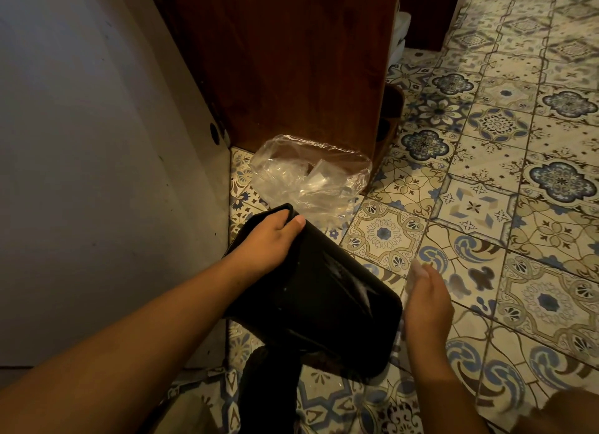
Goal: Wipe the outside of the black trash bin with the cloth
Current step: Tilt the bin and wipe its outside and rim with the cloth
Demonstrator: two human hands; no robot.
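Nearest, low in the frame, two bare forearms reach forward over the patterned tile floor (486,207). The right grip (428,304) sits at the lower right, closed around a pale cloth (417,269) that pokes out past the fingertips; it is blurred, so I cannot tell exactly how the fingers lie. That hand is just beside the right edge of the black trash bin (317,304), and whether cloth and plastic are touching is hard to say.

The bin is in the lower middle of the frame, tipped over at a slant with its base towards the person and its mouth pointing away. The left grip (269,236) clamps the rim at the bin's far upper corner, thumb outside and fingers hooked over the edge.

By my reckoning the wiping is in hand, with the right flank the face being worked. The next move calls for a firm stroke along that side while the left hand steadies, then a turn of the bin to bring up another face.

Beyond lies a crumpled clear plastic bag (308,171), then a dark wooden cabinet (275,61), with a pale wall (81,142) at left.
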